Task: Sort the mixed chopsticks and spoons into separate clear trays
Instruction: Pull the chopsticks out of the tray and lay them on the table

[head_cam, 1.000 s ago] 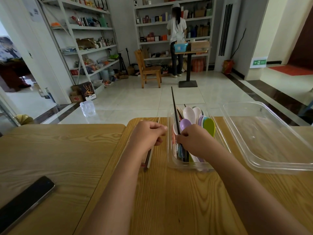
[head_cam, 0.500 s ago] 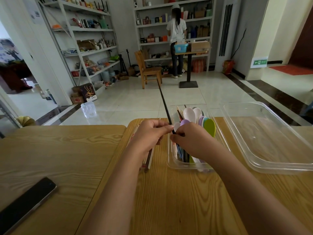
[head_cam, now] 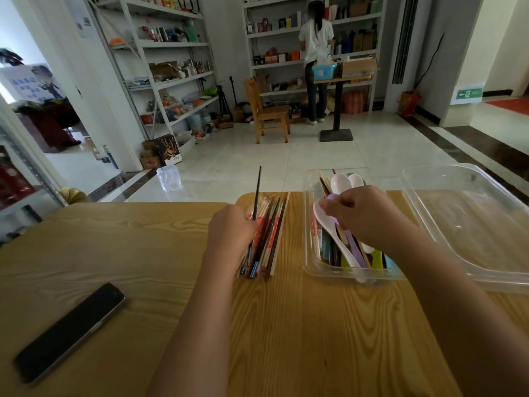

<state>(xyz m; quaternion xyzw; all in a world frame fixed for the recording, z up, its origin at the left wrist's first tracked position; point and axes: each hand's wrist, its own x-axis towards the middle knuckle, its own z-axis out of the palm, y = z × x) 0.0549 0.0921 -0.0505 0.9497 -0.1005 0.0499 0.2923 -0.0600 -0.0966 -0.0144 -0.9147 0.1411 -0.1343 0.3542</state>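
1. Your left grip (head_cam: 232, 229) is closed round a black chopstick (head_cam: 257, 193), tip raised, by the chopstick pile (head_cam: 272, 236) on the bench (head_cam: 300, 325).
2. Your right grip (head_cam: 363, 214) pinches spoons (head_cam: 318, 216) inside the mixed tray (head_cam: 310, 262); a larger tray (head_cam: 486, 267) sits just right.

Soft daylight comes from the blown-out doorway (head_cam: 20, 38) at left; the room is moderately bright. The wooden table (head_cam: 128, 247) shows only faint shadows. Pale glare streaks the clear tray (head_cam: 486, 224). Shelves (head_cam: 160, 44) bow at the edges, and far items look perhaps slightly soft
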